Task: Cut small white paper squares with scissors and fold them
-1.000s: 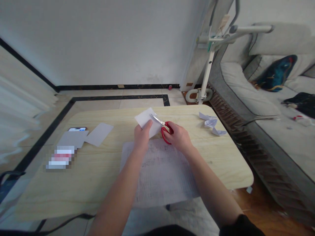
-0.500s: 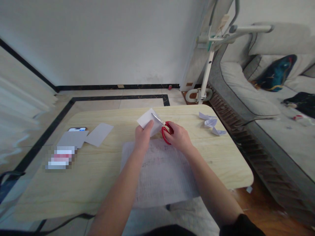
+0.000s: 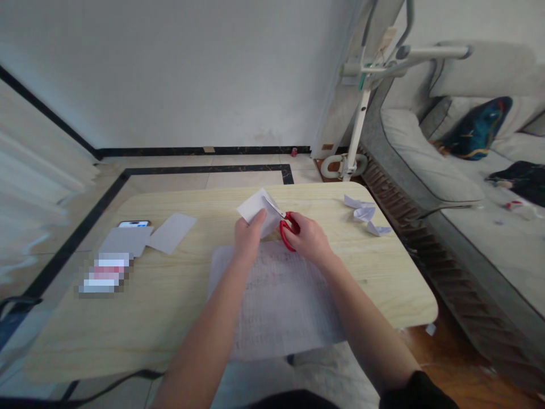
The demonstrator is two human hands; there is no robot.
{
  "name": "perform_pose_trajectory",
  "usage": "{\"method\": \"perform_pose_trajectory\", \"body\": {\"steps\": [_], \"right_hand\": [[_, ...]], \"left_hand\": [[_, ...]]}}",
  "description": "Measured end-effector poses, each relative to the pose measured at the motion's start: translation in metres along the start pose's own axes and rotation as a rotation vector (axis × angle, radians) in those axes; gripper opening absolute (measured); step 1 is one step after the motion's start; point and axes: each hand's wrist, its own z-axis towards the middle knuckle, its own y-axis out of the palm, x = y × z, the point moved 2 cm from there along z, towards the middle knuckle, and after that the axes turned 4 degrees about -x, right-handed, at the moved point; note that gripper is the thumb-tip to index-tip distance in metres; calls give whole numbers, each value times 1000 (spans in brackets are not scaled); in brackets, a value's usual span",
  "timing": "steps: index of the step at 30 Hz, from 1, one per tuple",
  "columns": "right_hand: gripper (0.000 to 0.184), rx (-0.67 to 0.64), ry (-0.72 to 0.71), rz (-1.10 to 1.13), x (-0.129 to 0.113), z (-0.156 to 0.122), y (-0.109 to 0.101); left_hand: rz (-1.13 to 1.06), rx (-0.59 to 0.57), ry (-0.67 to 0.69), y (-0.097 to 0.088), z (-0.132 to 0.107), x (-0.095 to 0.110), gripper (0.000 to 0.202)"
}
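A white piece of paper (image 3: 254, 205) is pinched in my left hand (image 3: 249, 234), thumb on top, above the far middle of the table. My right hand (image 3: 310, 237) grips red-handled scissors (image 3: 286, 233). Their metal blades lie across the paper, pointing to the upper left, just beyond my left thumb. Whether the lower blade is beneath the paper I cannot tell. Under my wrists a large printed sheet (image 3: 285, 301) lies on the table and hangs over its near edge.
On the light wooden table (image 3: 170, 307), curled paper scraps (image 3: 364, 213) lie at the right. White paper pieces (image 3: 172, 233) lie at the left, beside a phone (image 3: 134, 224) and a blurred-out item (image 3: 106, 272). A grey sofa (image 3: 426, 153) stands to the right.
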Motion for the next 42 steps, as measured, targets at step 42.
{"method": "perform_pose_trajectory", "body": {"steps": [42], "right_hand": [[31, -8, 10, 14, 2, 1, 0]], "left_hand": [[126, -1, 10, 0, -2, 3, 41]]}}
